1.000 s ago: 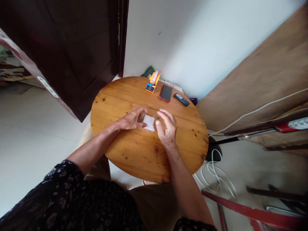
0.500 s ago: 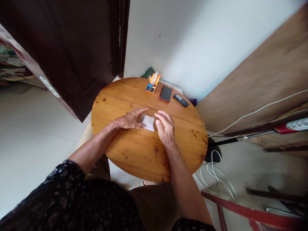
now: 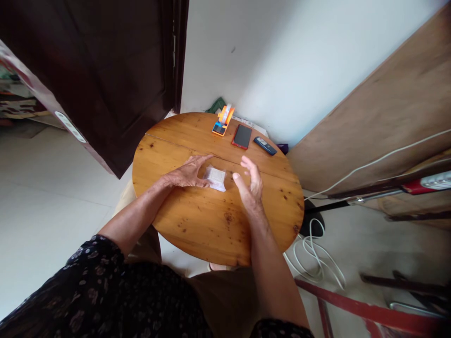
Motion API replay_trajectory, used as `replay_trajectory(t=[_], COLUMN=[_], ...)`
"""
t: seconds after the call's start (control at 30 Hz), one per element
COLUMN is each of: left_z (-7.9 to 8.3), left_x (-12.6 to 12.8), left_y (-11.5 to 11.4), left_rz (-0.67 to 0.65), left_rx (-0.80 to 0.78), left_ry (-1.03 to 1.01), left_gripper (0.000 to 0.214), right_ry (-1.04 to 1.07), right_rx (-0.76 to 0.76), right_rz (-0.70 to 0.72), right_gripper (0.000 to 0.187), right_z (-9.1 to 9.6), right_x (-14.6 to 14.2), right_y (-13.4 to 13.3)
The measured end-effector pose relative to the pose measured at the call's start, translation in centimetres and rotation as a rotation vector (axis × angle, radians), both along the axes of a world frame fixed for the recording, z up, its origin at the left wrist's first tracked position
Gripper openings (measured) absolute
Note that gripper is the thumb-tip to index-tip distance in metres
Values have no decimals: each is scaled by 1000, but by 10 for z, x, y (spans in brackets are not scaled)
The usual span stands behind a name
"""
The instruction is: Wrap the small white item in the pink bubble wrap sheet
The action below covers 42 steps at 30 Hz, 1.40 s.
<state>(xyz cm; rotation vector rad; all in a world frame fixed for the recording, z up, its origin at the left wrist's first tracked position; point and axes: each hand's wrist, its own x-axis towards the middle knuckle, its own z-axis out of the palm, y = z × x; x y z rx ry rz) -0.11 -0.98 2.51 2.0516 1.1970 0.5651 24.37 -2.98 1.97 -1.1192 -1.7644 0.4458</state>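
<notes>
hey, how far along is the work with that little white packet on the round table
Done: the white packet lies flat at the middle of the round table. In hand: the left hand rests against its left edge, while the right hand is open and lifted beside it, not touching. Left: the orange tape dispenser stands untouched at the far edge, and no tape shows on the packet.

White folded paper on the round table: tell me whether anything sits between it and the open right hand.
Nothing visible does. The small white folded paper lies on the round wooden table under the left hand's fingertips. The right hand is open beside it, palm turned toward it, with only bare tabletop between them.
</notes>
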Motion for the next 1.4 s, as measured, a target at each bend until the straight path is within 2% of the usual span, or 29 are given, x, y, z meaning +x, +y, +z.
replay_trajectory(t=[0.13,0.2,0.3,0.43,0.63,0.77,0.93,1.1,1.2,1.4], left_z=[-5,-9,-14,-20,-27,-22,-18,-22,-21,-15], left_x=[-2,-1,1,7,16,15,6,3,5,9], left_y=[3,4,4,5,5,4,6,9,9,3], left_rz=[-18,-15,-4,32,53,47,5,6,-3,7], left_rx=[-38,-31,-4,16,49,26,-26,3,26,44], left_ry=[14,4,8,-4,-156,-58,-43,-14,1,19], left_gripper=[117,116,112,102,94,94,110,94,81,80], right_ry=[-13,-56,-107,-97,-67,-155,-153,-98,-108,-90], right_rx=[-312,-357,-340,-301,-216,-249,-255,-220,-164,-33], right_rz=[179,231,236,196,130,137,172,145,136,110], right_gripper=[84,91,94,85,78,77,84,81,68,38], right_z=[-7,-13,-21,-25,-21,-21,-16,-11,-9,-12], right_x=[6,4,-2,-10,-10,-8,-5,-3,-4,-10], right_y=[7,8,9,9,9,10,7,5,5,9])
